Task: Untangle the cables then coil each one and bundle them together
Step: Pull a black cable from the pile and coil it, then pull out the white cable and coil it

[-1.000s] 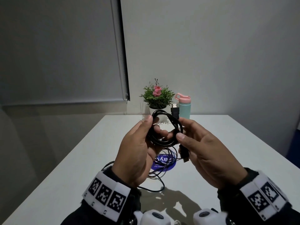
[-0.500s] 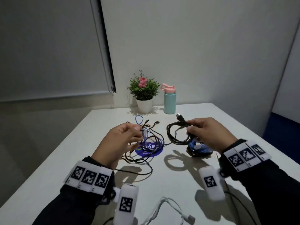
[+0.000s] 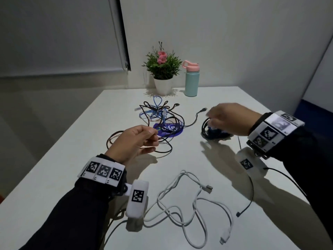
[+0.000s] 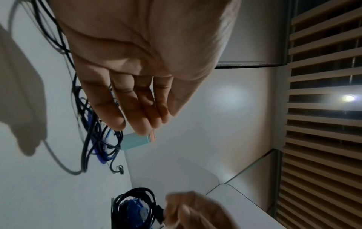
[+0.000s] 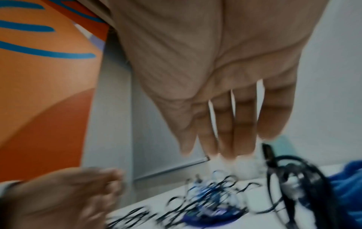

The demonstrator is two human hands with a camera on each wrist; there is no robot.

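A white table (image 3: 75, 141) stands against a pale wall, with a potted plant (image 3: 162, 69) and teal bottle (image 3: 192, 78) at the back. The tangled cables (image 3: 160, 116) lie mid-table. The left hand (image 3: 133, 141), fingers relaxed, hovers beside them. The right hand (image 3: 232, 118), blurred, seemingly empty, hangs over the coiled black cable (image 3: 205, 130). A white cable (image 3: 189, 201) sprawls nearer.

White rectangular table (image 3: 63, 177), smooth matte top. At far edge: green potted plant with pink flowers in white pot (image 3: 163, 69), just beside teal metal bottle with pink lid (image 3: 191, 79). At centre: tangled black and blue cables (image 3: 158, 116) over round blue sticker (image 3: 168, 129). To right: coiled black cable (image 3: 205, 129) around bundled blue cable (image 3: 215, 131). Near front: loose white USB cable (image 3: 189, 210).
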